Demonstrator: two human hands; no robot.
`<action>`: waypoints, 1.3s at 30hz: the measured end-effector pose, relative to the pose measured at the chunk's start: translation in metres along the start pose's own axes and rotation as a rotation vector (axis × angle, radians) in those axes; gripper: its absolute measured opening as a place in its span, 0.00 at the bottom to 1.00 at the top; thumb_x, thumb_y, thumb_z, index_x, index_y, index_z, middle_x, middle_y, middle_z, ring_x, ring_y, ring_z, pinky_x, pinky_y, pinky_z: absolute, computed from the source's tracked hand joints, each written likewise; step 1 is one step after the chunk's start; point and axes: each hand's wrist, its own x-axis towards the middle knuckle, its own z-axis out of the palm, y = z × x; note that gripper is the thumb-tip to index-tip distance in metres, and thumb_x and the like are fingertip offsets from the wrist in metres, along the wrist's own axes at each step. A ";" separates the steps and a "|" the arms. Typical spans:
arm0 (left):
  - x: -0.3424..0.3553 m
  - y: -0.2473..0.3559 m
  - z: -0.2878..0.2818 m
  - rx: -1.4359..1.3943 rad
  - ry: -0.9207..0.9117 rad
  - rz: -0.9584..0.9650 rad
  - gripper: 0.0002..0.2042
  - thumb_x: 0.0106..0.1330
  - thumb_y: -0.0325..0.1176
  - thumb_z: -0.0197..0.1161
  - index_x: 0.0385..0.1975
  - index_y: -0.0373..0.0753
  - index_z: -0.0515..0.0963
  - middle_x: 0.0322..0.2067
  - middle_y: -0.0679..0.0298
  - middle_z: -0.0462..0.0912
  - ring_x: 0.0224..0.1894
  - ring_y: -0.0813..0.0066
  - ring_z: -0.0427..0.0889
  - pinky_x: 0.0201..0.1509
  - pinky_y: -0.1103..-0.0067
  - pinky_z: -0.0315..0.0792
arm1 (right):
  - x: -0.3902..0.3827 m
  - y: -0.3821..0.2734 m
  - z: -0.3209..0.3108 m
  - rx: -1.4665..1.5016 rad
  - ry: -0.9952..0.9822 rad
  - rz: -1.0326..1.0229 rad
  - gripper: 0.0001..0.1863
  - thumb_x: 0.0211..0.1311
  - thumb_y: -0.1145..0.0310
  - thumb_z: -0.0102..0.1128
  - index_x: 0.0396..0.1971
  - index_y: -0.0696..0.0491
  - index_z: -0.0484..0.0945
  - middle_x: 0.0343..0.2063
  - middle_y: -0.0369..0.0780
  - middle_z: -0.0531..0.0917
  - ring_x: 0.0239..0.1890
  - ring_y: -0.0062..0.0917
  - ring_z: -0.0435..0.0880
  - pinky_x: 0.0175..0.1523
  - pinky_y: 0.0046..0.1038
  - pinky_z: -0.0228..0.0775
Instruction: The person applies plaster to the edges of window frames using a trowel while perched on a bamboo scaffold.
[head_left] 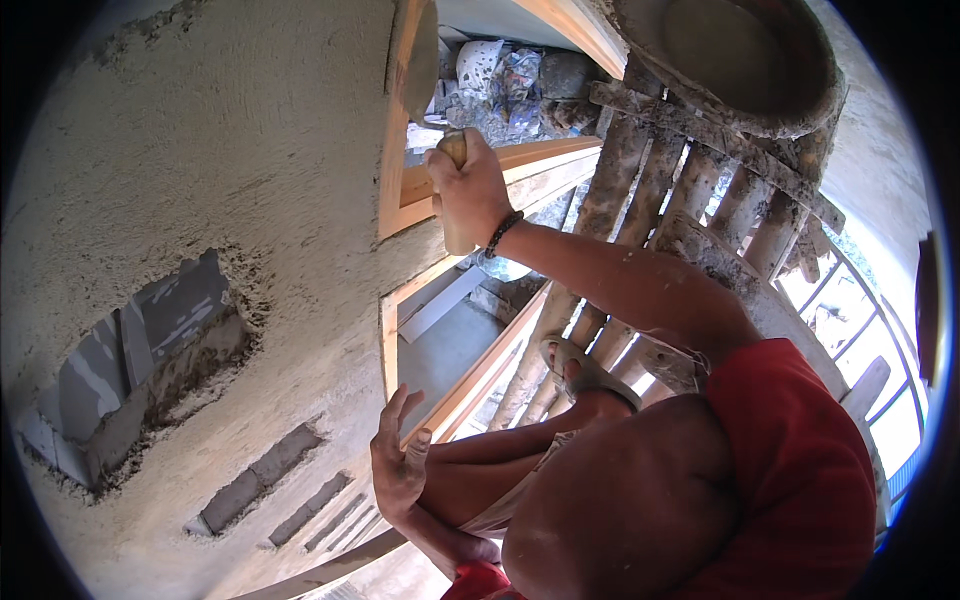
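My right hand (472,190) is closed round the wooden handle of a trowel (421,70). The trowel's grey blade lies along the inner edge of an upper wooden window frame (407,212), close to the rough plastered wall (250,120). A dark beaded bracelet circles the right wrist. Lower down, my left hand (400,465) is held open with its fingers apart and nothing in it. It is nearest to the corner of a second wooden frame (391,345); whether it touches the wall cannot be told.
A round basin (735,50) with grey wet mix stands at the upper right on a platform of rough wooden poles (620,180) with gaps between them. My sandalled foot (580,372) rests on the poles. A large rough-edged opening (150,370) and several narrow recesses (255,478) break the wall.
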 end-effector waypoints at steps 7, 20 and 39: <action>0.003 0.003 0.001 -0.005 -0.020 0.006 0.40 0.64 0.59 0.58 0.64 0.30 0.63 0.52 0.45 0.79 0.58 0.56 0.76 0.64 0.68 0.64 | -0.014 0.015 0.008 -0.050 -0.058 0.049 0.14 0.61 0.65 0.56 0.35 0.61 0.67 0.23 0.46 0.78 0.24 0.33 0.78 0.32 0.35 0.71; -0.001 -0.001 -0.001 0.019 -0.004 0.014 0.38 0.65 0.58 0.58 0.63 0.30 0.64 0.50 0.44 0.79 0.56 0.55 0.77 0.63 0.67 0.65 | -0.024 -0.006 0.014 0.111 -0.137 0.228 0.11 0.62 0.68 0.53 0.38 0.57 0.63 0.20 0.39 0.72 0.15 0.22 0.71 0.17 0.29 0.67; 0.007 0.004 -0.004 -0.006 -0.035 -0.024 0.37 0.65 0.55 0.59 0.64 0.31 0.63 0.52 0.46 0.79 0.56 0.56 0.77 0.62 0.68 0.66 | -0.024 0.025 0.027 -0.252 0.018 -0.010 0.15 0.61 0.66 0.55 0.41 0.61 0.67 0.26 0.56 0.79 0.33 0.55 0.80 0.39 0.43 0.72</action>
